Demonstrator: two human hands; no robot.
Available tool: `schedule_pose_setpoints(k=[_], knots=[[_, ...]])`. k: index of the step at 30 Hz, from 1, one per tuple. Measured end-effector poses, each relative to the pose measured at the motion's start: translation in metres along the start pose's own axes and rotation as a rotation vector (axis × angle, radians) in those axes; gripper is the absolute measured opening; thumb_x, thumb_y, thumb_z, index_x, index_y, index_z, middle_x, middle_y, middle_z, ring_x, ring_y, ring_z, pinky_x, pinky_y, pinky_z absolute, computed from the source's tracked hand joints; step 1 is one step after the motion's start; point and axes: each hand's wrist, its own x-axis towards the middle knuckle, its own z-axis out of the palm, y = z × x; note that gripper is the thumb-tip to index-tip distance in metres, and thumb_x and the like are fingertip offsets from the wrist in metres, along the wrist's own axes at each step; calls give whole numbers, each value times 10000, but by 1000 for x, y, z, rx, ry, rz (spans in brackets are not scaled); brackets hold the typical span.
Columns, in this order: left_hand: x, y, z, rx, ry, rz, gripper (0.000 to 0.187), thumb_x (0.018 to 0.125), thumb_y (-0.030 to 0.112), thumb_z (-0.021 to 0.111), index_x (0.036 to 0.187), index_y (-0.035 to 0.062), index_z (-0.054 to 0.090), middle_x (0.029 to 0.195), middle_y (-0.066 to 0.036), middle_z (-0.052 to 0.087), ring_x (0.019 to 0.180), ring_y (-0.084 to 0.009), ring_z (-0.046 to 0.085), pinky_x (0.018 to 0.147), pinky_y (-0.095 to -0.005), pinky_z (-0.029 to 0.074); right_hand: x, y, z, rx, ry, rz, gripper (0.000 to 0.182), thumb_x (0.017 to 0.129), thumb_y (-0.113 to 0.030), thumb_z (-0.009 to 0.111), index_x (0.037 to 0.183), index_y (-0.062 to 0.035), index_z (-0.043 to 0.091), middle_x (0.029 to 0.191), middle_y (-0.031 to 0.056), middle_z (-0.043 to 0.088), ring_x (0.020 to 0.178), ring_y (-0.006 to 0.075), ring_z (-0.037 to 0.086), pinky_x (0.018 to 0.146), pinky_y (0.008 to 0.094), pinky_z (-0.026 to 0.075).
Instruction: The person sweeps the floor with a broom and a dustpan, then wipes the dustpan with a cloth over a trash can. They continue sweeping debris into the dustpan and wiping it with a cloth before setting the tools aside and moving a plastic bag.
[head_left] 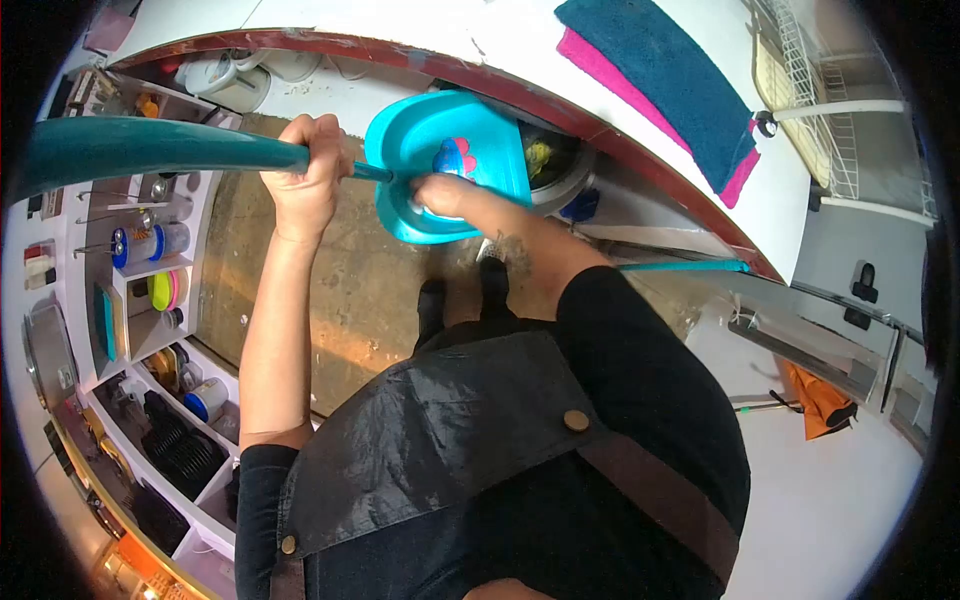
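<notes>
My left hand [310, 165] is wrapped round a teal handle [170, 155] that runs from the left edge of the view down to a teal dustpan [385, 125]. My right hand [440, 195] reaches inside the pan, its fingers curled down and closed near the base of the handle. A small pale bit shows at its fingertips, too little to name. Beside that hand, a blue and pink flower-shaped patch [458, 157] shows on the pan. The dustpan's right side overlaps a round bin [578, 182] with dark and yellow-green contents.
A white counter [500, 30] with a red-brown edge curves above the bin, with blue and pink towels [660, 80] on it. Shelves [150, 265] holding jars and black trays line the left. Another teal pole [690, 266] lies right; white buckets [225, 80] stand under the counter.
</notes>
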Motion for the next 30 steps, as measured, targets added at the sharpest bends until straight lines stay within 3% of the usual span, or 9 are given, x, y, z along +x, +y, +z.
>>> schedule_pose_setpoints(k=[1,3,5,11,15,19,21,24,30], knots=[[1,1,0,-34,-27,-4,301,811,70,489,544,60,351,460,-8,406,399,-64,382,371,-209,305,-8,-1,-15,-51,-215,-145,128,696,-115,469,718,-53,579,803,143,564,815,304,546,678,413,437],[2,0,0,-75,-52,-5,303,813,75,489,544,59,350,458,-7,403,399,-64,381,372,-210,304,-25,6,-31,-17,-233,-248,151,688,-143,468,752,-50,568,786,151,566,780,310,550,658,414,432],[2,-1,-2,-24,-65,-24,310,820,89,485,546,59,344,458,-8,400,403,-66,379,376,-211,301,-39,14,-31,137,-364,-26,71,628,-98,512,646,-51,562,720,115,519,706,289,539,588,384,433],[2,-1,-6,-12,-90,0,322,824,120,489,544,60,342,457,-12,401,403,-69,381,379,-216,307,-83,37,-64,-93,-498,-151,82,628,-120,526,621,-45,558,727,124,515,682,291,533,567,389,420],[1,2,-4,-49,-68,-42,325,823,119,490,539,61,342,451,-11,403,398,-68,383,378,-216,310,-111,39,-80,-38,-419,163,113,656,-126,531,693,-20,539,736,141,524,705,310,532,601,372,429],[1,1,-3,-37,-84,-9,323,822,105,485,536,62,343,445,-9,400,397,-64,377,376,-218,308,-141,72,-98,-279,-567,141,123,682,-120,525,745,-14,532,728,144,517,721,290,533,625,349,424],[1,2,0,-47,-74,-6,321,821,101,486,535,62,344,444,-8,399,397,-62,377,376,-217,310,-152,71,-120,366,-122,727,104,676,-110,537,735,-30,570,710,137,514,705,258,534,623,326,416],[5,3,1,-28,-104,-15,320,816,95,492,535,62,342,449,-8,402,398,-61,376,376,-213,306,-149,84,-107,322,254,595,116,656,-149,569,710,-53,606,699,121,522,686,230,533,610,314,411],[5,-5,-1,14,-90,-23,249,848,102,427,613,51,363,496,-12,330,412,-91,307,387,-232,283,-121,71,-107,355,278,703,181,590,-212,638,677,-56,608,718,106,559,678,213,550,630,296,427]])
